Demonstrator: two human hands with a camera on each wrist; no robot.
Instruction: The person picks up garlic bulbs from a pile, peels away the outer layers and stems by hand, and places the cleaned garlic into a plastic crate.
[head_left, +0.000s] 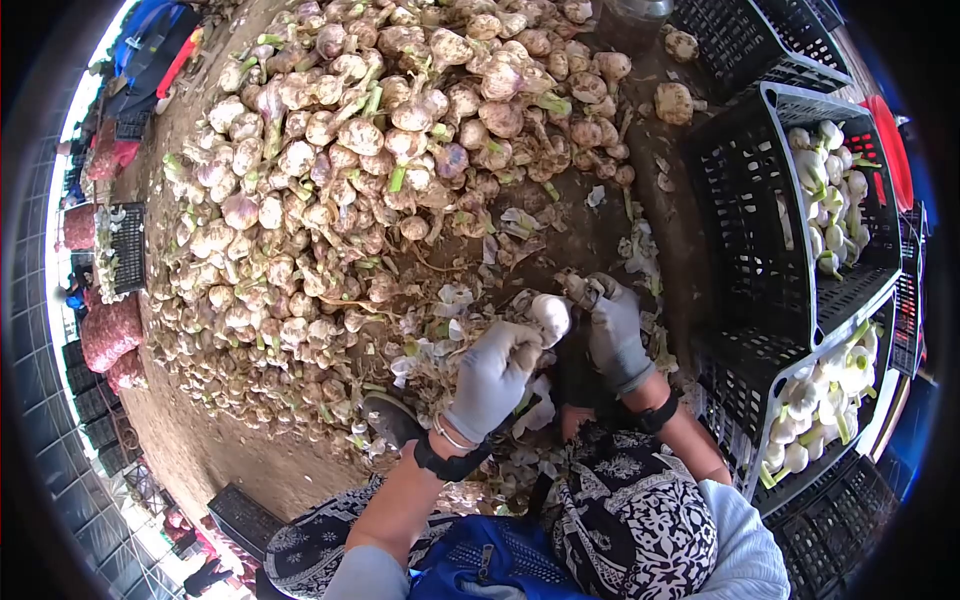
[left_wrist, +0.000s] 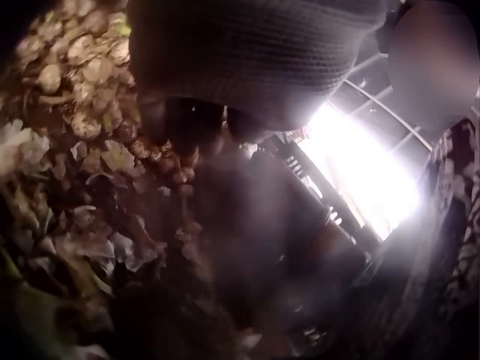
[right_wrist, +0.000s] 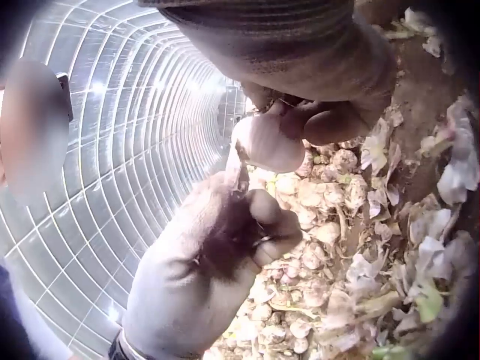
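My gloved left hand (head_left: 493, 375) grips a garlic bulb (head_left: 549, 318) by its stem, and the pale, smooth bulb stands out past the fingers. In the right wrist view the same bulb (right_wrist: 271, 144) sits above the left hand (right_wrist: 214, 262), its stem running down into the curled fingers. My gloved right hand (head_left: 615, 328) is just beside the bulb, with bent, soiled fingertips right at its far end. Whether those fingertips pinch a piece of skin, I cannot tell. In the left wrist view a dark glove cuff (left_wrist: 247, 56) covers much of the picture, and the bulb is hidden.
A large heap of unpeeled garlic (head_left: 330, 170) spreads over the ground ahead and to the left. Loose skins (head_left: 430, 345) lie around the hands. At right, a black crate (head_left: 760, 230) contains cleaned white bulbs (head_left: 828, 195); more fill a second crate (head_left: 735, 415) nearer me.
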